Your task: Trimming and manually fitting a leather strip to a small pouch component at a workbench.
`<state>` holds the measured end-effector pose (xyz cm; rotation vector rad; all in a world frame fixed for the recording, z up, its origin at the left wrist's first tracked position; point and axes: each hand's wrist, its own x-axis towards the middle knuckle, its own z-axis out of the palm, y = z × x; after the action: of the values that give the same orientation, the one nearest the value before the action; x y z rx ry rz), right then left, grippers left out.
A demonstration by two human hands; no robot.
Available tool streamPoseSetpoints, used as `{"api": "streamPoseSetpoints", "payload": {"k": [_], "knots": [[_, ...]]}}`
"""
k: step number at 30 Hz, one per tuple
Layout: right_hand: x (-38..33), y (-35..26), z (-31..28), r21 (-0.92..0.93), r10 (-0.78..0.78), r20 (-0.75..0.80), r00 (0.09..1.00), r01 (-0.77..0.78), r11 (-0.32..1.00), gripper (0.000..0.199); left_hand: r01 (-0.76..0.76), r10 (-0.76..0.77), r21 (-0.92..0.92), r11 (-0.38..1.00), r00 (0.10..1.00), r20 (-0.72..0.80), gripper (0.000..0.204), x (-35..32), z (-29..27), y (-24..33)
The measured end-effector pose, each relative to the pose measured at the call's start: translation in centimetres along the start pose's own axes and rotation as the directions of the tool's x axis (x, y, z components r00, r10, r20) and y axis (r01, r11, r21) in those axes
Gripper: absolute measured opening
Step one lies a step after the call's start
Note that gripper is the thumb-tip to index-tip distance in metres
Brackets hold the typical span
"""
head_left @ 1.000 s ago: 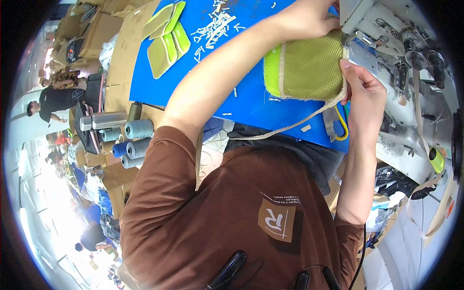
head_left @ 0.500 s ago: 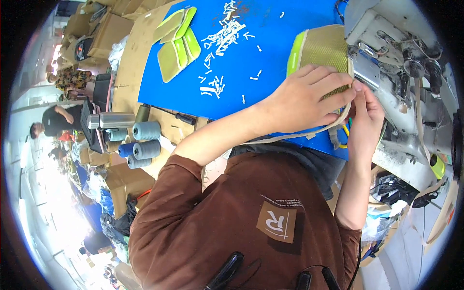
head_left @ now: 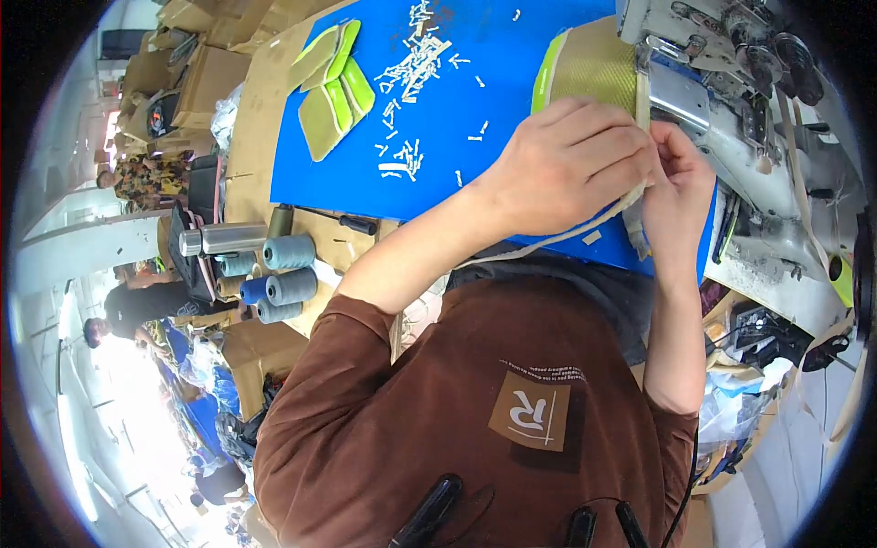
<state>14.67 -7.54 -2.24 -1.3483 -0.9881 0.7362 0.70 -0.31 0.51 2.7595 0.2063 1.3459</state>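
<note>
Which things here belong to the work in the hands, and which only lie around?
In use:
left hand
right hand
olive mesh piece
beige binding tape
sewing machine

Lying about:
stacked green pieces
white scraps
thread cones

The left hand point(head_left: 566, 164) covers the near half of the olive mesh piece point(head_left: 594, 73); under its palm the beige tape point(head_left: 548, 239) is lost; the right hand point(head_left: 676, 187) hides its own fingertips; beyond both, the sewing machine point(head_left: 731, 82) runs off the frame.
</note>
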Motion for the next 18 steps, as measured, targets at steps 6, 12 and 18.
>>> {"api": "streamPoseSetpoints", "payload": {"k": [6,12,18], "knots": [[1.2,0.6,0.2,0.016,-0.028,-0.036,0.999,0.029,0.999,0.015,0.019,-0.020,0.022,1.000,0.999,0.042,0.022,0.5,0.1,-0.7],[1.6,-0.6,0.7,0.087,0.165,-0.038,0.986,-0.161,0.983,0.016,0.117,-0.117,-0.041,0.992,0.993,0.003,0.021,0.4,0.8,-1.9],[1.3,-1.2,1.3,0.141,0.197,-0.083,0.977,-0.184,0.973,0.017,0.388,-0.377,-0.157,0.908,0.921,0.098,0.015,1.0,0.0,-1.8]]}}
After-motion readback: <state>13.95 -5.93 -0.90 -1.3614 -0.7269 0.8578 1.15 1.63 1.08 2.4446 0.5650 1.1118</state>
